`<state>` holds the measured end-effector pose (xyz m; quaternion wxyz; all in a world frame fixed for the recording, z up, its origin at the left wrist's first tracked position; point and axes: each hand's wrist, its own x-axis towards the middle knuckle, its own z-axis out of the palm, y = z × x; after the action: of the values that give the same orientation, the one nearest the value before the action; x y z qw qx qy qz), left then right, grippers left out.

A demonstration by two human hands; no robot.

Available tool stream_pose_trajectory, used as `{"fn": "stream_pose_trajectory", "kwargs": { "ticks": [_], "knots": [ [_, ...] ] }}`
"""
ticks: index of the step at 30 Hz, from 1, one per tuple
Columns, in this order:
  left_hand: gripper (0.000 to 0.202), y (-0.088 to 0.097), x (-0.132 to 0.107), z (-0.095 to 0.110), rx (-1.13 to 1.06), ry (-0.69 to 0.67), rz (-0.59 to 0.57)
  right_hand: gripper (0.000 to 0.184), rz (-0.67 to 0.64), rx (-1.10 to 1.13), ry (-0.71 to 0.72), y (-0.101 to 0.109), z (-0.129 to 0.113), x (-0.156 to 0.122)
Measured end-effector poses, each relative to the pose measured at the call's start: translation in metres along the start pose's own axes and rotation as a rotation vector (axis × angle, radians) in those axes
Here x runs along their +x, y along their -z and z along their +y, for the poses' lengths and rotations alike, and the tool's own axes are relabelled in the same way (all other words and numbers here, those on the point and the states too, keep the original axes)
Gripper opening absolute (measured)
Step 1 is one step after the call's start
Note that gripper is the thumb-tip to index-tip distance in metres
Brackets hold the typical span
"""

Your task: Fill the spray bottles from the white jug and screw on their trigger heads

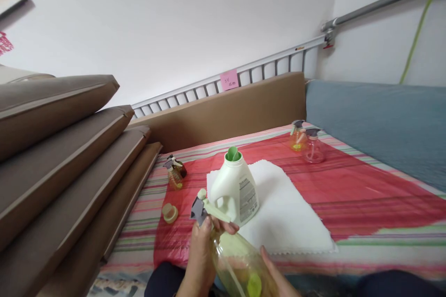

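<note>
Between my hands, low in the head view, is a clear spray bottle (237, 250) with yellowish liquid in it, tilted. Its grey and pale green trigger head points up and left. My left hand (204, 250) is closed around the neck, just below the trigger. Against the bottle's right side lies my right hand (273, 271), gripping the body; most of its fingers are hidden. Just beyond them, a large white detergent jug (235, 190) with an open green spout stands on a white cloth (282, 209). A pale round cap (170, 213) lies to the left.
Two small spray bottles (175, 176) stand at the left, and two more spray bottles (313, 148) at the far right, on a red plastic sheet (355, 185). Stacked brown cushions (69, 167) rise along the left. A blue backrest (376, 125) borders the right.
</note>
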<state>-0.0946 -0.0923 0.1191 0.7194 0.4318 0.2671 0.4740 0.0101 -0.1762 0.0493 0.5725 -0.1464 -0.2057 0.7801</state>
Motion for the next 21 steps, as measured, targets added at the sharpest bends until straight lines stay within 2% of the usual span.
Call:
{"fn": "stream_pose_trajectory", "kwargs": {
  "ticks": [2, 4, 6, 8, 11, 14, 16, 19, 21],
  "knots": [
    [0.034, 0.001, 0.001, -0.002, 0.024, -0.032, 0.021, 0.065, -0.013, 0.003, -0.017, -0.003, 0.000, 0.004],
    [0.034, 0.002, 0.003, -0.003, 0.064, -0.064, 0.051, 0.064, 0.001, -0.034, 0.060, -0.003, 0.002, 0.008],
    [0.034, 0.003, 0.005, -0.003, 0.075, -0.088, 0.067, 0.072, 0.020, -0.073, 0.167, -0.002, 0.003, 0.009],
    [0.035, 0.002, 0.005, -0.001, 0.043, -0.084, 0.058, 0.079, 0.029, -0.086, 0.198, 0.001, 0.004, 0.007],
    [0.036, 0.000, 0.004, 0.003, -0.031, -0.022, 0.007, 0.060, 0.016, -0.074, 0.130, 0.003, 0.005, 0.003],
    [0.036, 0.002, 0.004, 0.003, -0.044, -0.001, -0.017, 0.065, -0.039, -0.036, 0.000, 0.000, 0.003, 0.005],
    [0.035, 0.007, 0.006, 0.002, 0.002, -0.034, 0.015, 0.069, -0.058, -0.033, -0.033, -0.006, 0.001, 0.008],
    [0.034, 0.012, 0.009, 0.000, 0.080, -0.099, 0.070, 0.069, 0.001, -0.057, 0.092, -0.013, 0.000, 0.010],
    [0.035, 0.011, 0.010, 0.001, 0.107, -0.115, 0.067, 0.075, 0.046, -0.065, 0.167, -0.013, 0.001, 0.007]
  ]
}}
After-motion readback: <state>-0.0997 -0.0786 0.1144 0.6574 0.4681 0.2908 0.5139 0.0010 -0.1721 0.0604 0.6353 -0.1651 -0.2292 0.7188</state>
